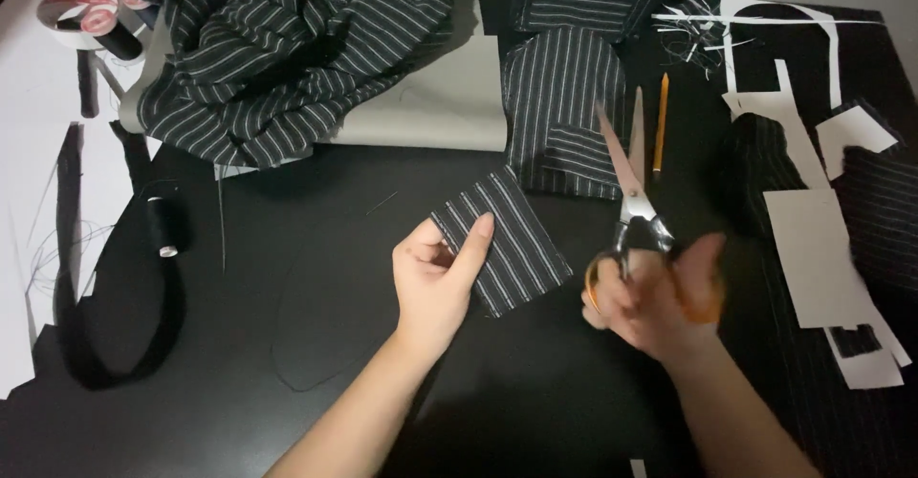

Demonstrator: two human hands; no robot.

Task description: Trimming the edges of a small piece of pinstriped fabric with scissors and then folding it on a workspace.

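My left hand (435,282) rests on the black table (287,277) and pinches the left edge of a small rectangle of black fabric with white stripes (507,239), thumb laid on top. My right hand (660,301) grips orange-handled scissors (626,186) just to the right of the piece. Their blades are slightly parted and point away from me toward a rounded striped fabric piece (564,115). The scissors do not touch the small rectangle.
A heap of striped fabric (287,48) lies at the back left over a grey sheet (430,105). An orange pencil (660,119) lies beside the rounded piece. White paper pattern pieces (813,239) lie at right. A black thread spool (164,225) and tape rolls (91,10) sit at left.
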